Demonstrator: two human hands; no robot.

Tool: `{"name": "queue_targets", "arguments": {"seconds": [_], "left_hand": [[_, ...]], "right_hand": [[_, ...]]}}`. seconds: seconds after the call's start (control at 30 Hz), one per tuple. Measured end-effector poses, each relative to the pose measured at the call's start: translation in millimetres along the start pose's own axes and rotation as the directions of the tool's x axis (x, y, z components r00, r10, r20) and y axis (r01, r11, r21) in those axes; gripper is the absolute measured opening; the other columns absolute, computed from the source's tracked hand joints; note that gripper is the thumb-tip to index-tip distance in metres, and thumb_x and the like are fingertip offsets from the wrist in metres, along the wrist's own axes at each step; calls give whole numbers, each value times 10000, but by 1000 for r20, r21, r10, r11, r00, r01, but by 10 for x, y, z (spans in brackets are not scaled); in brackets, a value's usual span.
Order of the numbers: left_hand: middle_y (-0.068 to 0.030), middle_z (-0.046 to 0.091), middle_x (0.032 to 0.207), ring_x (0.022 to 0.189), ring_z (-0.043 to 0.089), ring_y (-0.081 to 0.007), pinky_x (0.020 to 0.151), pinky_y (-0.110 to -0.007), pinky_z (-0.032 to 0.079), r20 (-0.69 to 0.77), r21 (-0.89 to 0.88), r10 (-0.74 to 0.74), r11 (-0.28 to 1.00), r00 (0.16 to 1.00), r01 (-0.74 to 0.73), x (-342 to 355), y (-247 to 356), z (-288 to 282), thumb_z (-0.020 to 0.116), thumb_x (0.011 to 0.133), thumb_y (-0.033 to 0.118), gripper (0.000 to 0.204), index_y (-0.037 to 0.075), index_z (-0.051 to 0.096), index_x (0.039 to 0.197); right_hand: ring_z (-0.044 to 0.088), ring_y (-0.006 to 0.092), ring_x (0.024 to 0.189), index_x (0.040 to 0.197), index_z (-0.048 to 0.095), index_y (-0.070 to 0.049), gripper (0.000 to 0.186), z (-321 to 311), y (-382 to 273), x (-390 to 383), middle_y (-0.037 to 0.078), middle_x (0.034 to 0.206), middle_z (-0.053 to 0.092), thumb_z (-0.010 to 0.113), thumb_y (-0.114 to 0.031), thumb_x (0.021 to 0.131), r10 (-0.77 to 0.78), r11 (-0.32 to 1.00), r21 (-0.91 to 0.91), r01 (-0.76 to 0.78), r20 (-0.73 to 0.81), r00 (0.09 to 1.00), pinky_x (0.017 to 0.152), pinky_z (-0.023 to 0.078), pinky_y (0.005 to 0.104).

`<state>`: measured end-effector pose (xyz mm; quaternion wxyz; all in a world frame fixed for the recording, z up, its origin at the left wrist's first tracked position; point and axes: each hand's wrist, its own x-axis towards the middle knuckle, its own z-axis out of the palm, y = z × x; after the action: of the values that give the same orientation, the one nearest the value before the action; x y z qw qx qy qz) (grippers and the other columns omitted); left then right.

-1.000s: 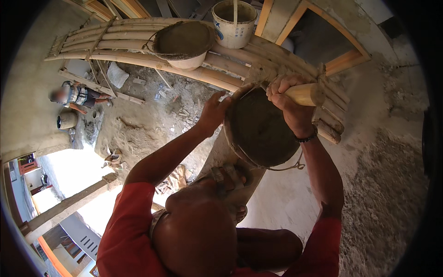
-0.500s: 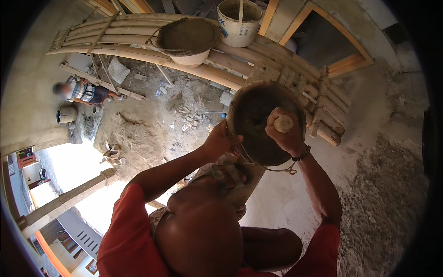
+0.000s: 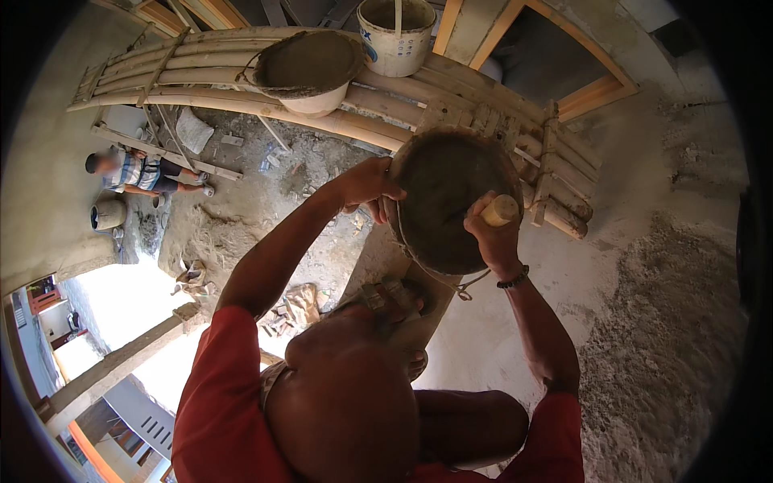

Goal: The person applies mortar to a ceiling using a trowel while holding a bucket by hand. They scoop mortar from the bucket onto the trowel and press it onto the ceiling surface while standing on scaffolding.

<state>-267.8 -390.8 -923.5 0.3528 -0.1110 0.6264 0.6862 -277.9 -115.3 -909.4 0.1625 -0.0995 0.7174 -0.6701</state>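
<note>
The round bucket [image 3: 397, 231], filled with a wet grey mix [image 3: 443, 189], is sitting in front of the person, over the right-hand stretch of the bamboo platform [image 3: 378, 129]; its underside is hidden. The left hand [image 3: 366, 187] is holding the bucket's left rim, thumb over the edge and fingers curling outside. The right hand [image 3: 493, 240] is closing its fingers firmly around a wooden handle [image 3: 500, 211] above the mix (the tool's working end is not showing). The bucket is presumably weighing heavily, its contents behaving as a thick, soft paste and its smeared rim likely turning slippery; opposite sides of the rim are offering the surest hold, with the thin wire bail [image 3: 465, 293] serving less comfortably. Regarding markings, the white pail [image 3: 394, 50] behind is carrying blue printing; the held bucket is showing no readable label.
</note>
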Motion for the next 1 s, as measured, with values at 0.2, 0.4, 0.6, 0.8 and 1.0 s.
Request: {"name": "queue_targets", "arguments": {"seconds": [0.2,0.4,0.6,0.8,1.0], "left_hand": [[-139,642,922,710,674,-204,571,-336,604,-160,-102,97,988,982,-114,-87,-181,79,627,888,153,372,-58,494,1164],[-121,637,914,717,669,-190,567,-338,599,-189,-164,156,968,970,-188,-207,-231,217,598,928,215,385,-39,486,1194],[-129,648,838,610,658,-198,480,-328,586,-263,-165,142,968,954,-190,-173,-245,215,608,914,180,318,-54,528,1113],[-134,652,812,579,657,-197,447,-316,574,-254,-105,167,974,953,-199,-100,-214,175,614,906,167,329,-63,533,1127],[-137,666,847,590,666,-199,440,-308,569,-191,-119,139,979,972,-164,-19,-134,16,610,909,177,346,-57,534,1152]], "right_hand": [[566,107,707,805,526,-82,194,113,-879,120,3,769,559,634,66,741,-160,977,171,128,192,968,624,485,292],[577,116,724,774,534,-81,180,286,-700,799,5,761,569,648,56,754,-206,929,338,151,134,969,655,493,293],[570,106,682,750,532,-82,162,396,-67,681,-8,739,576,670,3,741,-196,968,-77,239,362,911,649,500,295],[549,95,653,725,514,-73,186,74,-272,373,7,715,556,663,35,701,-154,968,-143,205,306,939,592,488,279],[521,77,676,740,507,-75,206,63,-643,104,1,739,530,617,97,719,-173,957,255,141,110,979,579,476,253]]}}
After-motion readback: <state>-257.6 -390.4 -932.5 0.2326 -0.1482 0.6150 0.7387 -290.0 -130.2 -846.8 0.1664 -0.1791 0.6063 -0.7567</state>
